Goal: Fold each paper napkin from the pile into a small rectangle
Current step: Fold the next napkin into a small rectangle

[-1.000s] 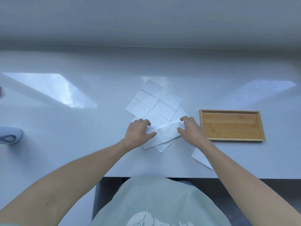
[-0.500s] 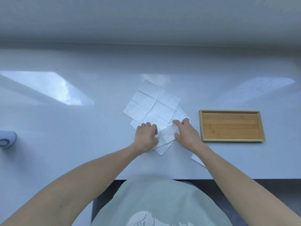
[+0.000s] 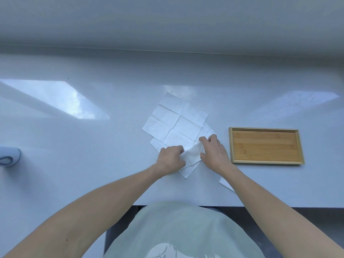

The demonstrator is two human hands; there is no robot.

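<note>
On the pale counter (image 3: pixel 96 164), a little right of its middle and closer to the near edge than to the far one, lies the pile of paper napkins (image 3: pixel 178 125). The top sheet is spread open and turned at an angle, its crease lines dividing it into panels, and the corners of sheets beneath stick out toward the left end and the near edge.

Both hands work at the near corner of that top sheet. The left hand (image 3: pixel 170 161) has its fingers curled down, pinching the paper's near-left part against the pile. The right hand (image 3: pixel 214 151) has its thumb and fingers bent round a raised, crumpled fold (image 3: pixel 192 153) of the same napkin, which bunches up between the two hands. So each grip is closed on the paper, though how many layers the right grip takes in is hard to tell, since the fingers cover the fold's edge.

Just beside the pile, toward the right end of the counter, sits a shallow wooden tray (image 3: pixel 265 146) with a light frame, lying flat with its long sides parallel to the near edge. A further white sheet (image 3: pixel 226 183) shows partly from under the right forearm, near the near edge. At the far left end a pale rounded object with a grey loop (image 3: pixel 8 157) is cut off by the edge of the view. The person's pale green shirt (image 3: pixel 178 229) fills the bottom centre.
</note>
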